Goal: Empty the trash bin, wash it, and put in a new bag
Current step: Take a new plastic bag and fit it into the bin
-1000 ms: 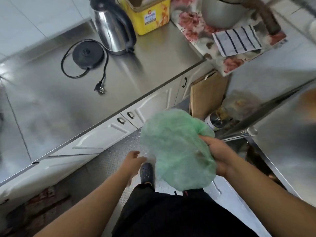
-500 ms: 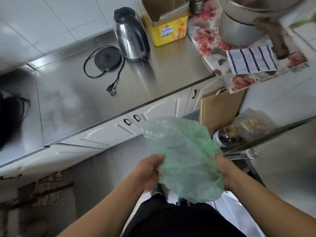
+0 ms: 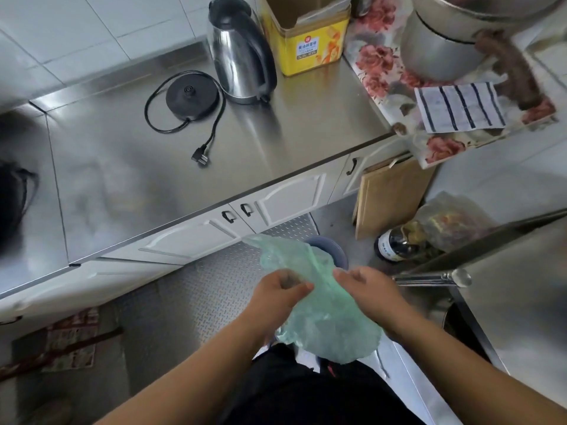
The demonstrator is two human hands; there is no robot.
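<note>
Both hands (image 3: 277, 291) (image 3: 366, 289) pinching green bag (image 3: 331, 329), above bin (image 3: 333, 251)

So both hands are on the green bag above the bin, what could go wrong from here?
1. The green bag is thin film, pinched by the left hand and right hand; pulling it apart hard could tear it.
2. Only part of the bin rim shows behind the bag, so lowering it may miss the opening.
3. A bottle stands close beside the bin and might get knocked.

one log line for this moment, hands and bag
step: opening new bag | left hand: pinches green bag | right hand: pinches bag | bin: on floor behind bag
</note>
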